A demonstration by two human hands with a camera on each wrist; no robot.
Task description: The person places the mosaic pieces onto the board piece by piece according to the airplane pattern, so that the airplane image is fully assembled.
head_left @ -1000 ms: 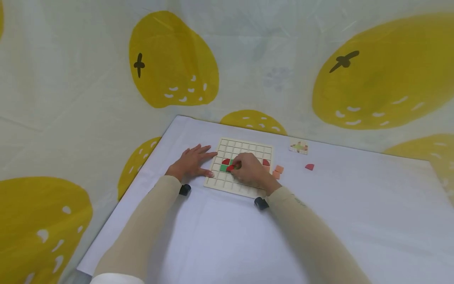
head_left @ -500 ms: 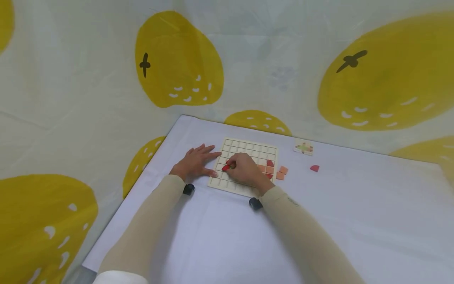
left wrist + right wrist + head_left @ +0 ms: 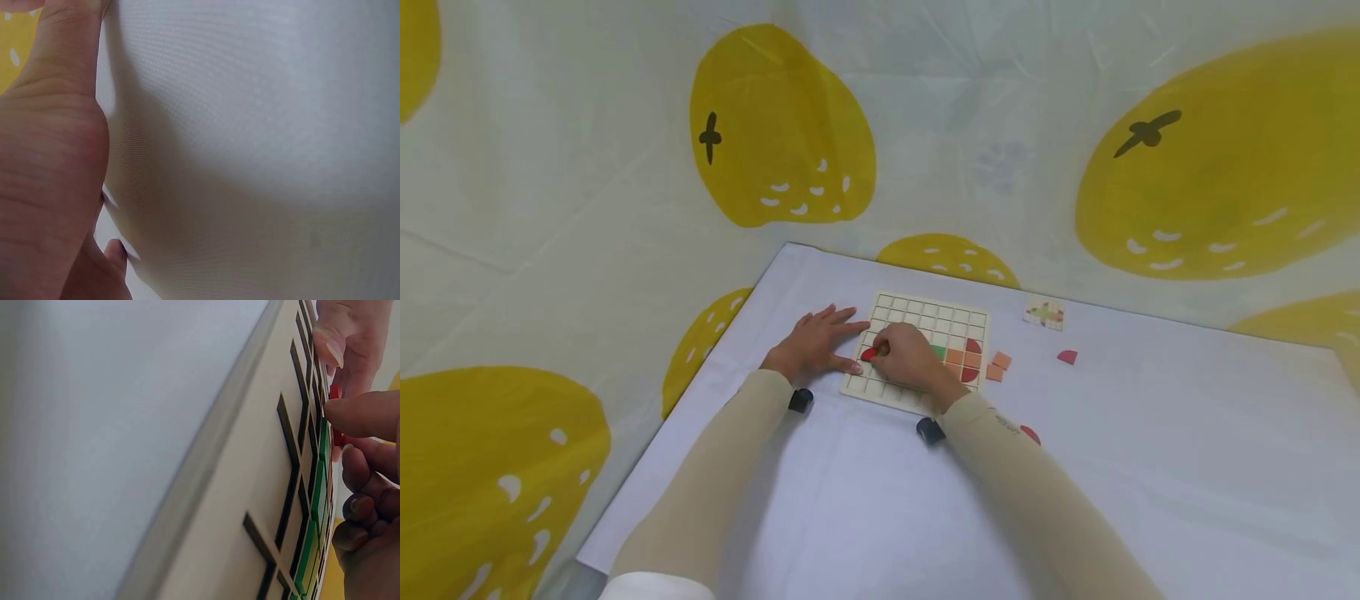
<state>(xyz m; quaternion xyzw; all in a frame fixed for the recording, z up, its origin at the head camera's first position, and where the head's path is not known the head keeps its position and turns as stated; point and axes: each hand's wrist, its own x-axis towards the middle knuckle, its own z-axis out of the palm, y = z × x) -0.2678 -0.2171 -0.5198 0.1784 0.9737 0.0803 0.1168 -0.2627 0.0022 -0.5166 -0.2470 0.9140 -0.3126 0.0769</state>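
On the pale gridded board (image 3: 891, 310), my right hand (image 3: 908, 358) pinches a red quarter-circle tile (image 3: 868, 354) between thumb and fingers, near the board's left side. In the right wrist view another red edge (image 3: 335, 392) shows beyond the pinching fingers, and a row of green tiles (image 3: 319, 487) lies in the grid below them. My left hand (image 3: 812, 342) rests with fingers spread at the board's left edge, its thumb and a fingertip reaching the rim. Orange tiles (image 3: 962, 358) and a green tile (image 3: 937, 352) sit in the grid to the right of my right hand, which hides the squares beneath it.
Loose orange tiles (image 3: 995, 372) lie just right of the board. Farther right is a red quarter-circle (image 3: 1067, 357), and a small pattern card (image 3: 1043, 312) lies near the table's back edge. Another red piece (image 3: 1032, 434) peeks out beside my right sleeve.
My right hand has slid left across the board with the red tile, uncovering orange and green tiles at the right. A red piece beside the right sleeve has come into view. My left hand stays put.
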